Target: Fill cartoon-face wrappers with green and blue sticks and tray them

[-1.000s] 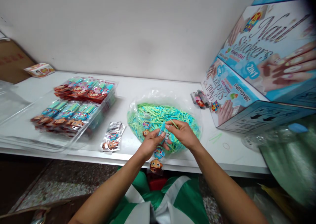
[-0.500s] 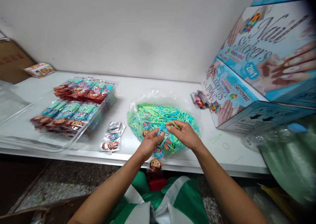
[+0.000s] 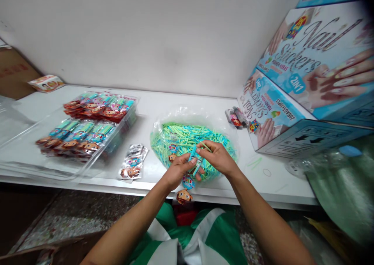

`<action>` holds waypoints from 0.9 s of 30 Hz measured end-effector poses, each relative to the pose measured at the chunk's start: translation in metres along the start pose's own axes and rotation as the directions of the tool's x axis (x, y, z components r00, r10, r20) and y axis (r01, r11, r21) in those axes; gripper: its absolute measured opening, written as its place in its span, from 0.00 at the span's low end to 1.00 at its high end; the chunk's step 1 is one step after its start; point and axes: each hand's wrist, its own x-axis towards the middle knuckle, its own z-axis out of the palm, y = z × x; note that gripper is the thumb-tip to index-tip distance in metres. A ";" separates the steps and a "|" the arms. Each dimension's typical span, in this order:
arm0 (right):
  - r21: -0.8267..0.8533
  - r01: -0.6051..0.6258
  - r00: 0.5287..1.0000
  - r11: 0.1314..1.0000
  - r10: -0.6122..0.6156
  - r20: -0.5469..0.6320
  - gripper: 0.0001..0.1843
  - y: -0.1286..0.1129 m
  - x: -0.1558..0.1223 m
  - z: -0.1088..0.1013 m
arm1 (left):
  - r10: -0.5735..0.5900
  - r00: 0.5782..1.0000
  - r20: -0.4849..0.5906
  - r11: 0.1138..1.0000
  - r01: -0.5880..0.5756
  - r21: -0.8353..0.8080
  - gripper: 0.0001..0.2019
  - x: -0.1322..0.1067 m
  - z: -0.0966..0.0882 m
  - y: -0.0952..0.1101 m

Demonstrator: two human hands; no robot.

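Note:
My left hand [image 3: 178, 170] is closed on a small printed packet [image 3: 184, 196] with a cartoon face, which hangs down over the table edge. Short blue sticks [image 3: 193, 152] stand up at its thumb and fingers, by the packet's upper end. My right hand [image 3: 218, 159] pinches a thin green stick [image 3: 206, 146], its fingertips close to the blue sticks. Under both hands lies a clear plastic bag [image 3: 198, 115], open and full of loose green and blue sticks [image 3: 187, 131]. Another cartoon packet [image 3: 172, 152] rests on the bag's left part.
Left stands a clear plastic tray [image 3: 117, 140] with rows of filled packets [image 3: 84, 134]. Flat packets [image 3: 133, 163] lie between tray and bag. Nail sticker boxes [image 3: 292, 82], two small packets [image 3: 235, 117], a rubber band [image 3: 267, 172] and a plastic bottle [image 3: 298, 167] are on the right.
Both hands stay over the bag with small finger movements. The blue sticks and the hanging packet have shifted slightly in my left hand.

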 end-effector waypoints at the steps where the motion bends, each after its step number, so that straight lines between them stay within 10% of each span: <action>1: -0.035 0.015 1.000 0.999 -0.016 -0.009 0.06 0.000 0.000 -0.001 | -0.002 1.000 0.006 1.000 0.002 -0.001 0.20 0.000 0.000 0.000; 27: -0.153 0.036 0.999 0.988 -0.032 0.025 0.09 -0.006 -0.001 -0.012 | -0.006 1.000 -0.025 1.000 0.006 0.003 0.20 -0.001 -0.001 0.001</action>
